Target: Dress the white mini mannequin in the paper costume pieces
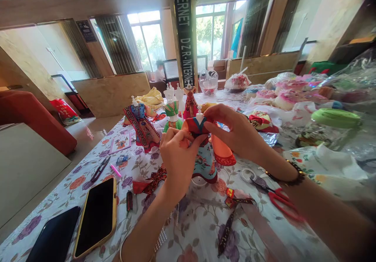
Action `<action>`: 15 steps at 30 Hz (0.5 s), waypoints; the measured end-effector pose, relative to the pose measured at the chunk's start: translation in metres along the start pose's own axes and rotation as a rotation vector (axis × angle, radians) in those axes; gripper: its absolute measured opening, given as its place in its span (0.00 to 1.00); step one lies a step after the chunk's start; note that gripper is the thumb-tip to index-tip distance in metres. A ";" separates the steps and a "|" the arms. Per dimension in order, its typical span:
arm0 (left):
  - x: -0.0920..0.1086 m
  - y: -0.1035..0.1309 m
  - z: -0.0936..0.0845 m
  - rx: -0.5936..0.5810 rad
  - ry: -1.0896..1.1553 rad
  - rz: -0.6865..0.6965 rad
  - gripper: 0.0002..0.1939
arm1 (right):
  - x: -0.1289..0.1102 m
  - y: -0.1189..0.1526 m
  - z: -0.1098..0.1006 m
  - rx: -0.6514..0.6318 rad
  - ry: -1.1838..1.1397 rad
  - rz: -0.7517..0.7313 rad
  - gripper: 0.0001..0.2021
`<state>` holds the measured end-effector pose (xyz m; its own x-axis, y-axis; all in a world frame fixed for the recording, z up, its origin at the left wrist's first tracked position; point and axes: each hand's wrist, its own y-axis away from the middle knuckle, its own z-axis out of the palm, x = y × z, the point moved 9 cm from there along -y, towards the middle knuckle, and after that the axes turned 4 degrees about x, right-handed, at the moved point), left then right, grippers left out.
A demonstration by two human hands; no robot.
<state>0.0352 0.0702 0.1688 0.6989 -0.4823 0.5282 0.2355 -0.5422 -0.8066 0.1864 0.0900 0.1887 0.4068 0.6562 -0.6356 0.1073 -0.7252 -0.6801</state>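
Observation:
In front of me a small white dress form stands on the table, wearing a miniature dress [205, 162] with a red top, orange sleeves and a light-blue patterned skirt. My left hand [179, 152] pinches the dress at the waist and left sleeve. Thumb and fingers of my right hand [227, 131] grip the red top near the shoulder and collar. Behind them stand more dressed forms: a blue and pink patterned dress [142, 125], a green outfit [171, 111] and a dark red dress [190, 102].
Two phones, one black [54, 236] and one yellow-cased [95, 219], lie at the front left near snips [100, 169]. Red-handled scissors [283, 203] rest by my right forearm. Dark ribbon [226, 230] and patterned trim [155, 181] lie nearby. A green-lidded jar [335, 123] and bagged materials fill the right.

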 end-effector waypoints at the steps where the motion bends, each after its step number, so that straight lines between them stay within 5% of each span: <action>1: 0.000 -0.001 -0.001 0.013 -0.010 0.006 0.14 | -0.001 0.000 0.000 -0.002 0.008 -0.002 0.09; 8: -0.006 -0.005 0.001 0.021 0.113 0.073 0.20 | -0.009 0.001 0.000 0.021 0.125 -0.071 0.16; 15: -0.011 -0.014 0.030 -0.353 0.370 0.059 0.29 | -0.008 0.008 0.003 0.017 0.135 -0.083 0.18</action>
<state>0.0449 0.1040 0.1664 0.4031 -0.6957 0.5946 -0.0839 -0.6751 -0.7330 0.1810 0.0799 0.1872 0.5154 0.6789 -0.5229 0.1304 -0.6653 -0.7351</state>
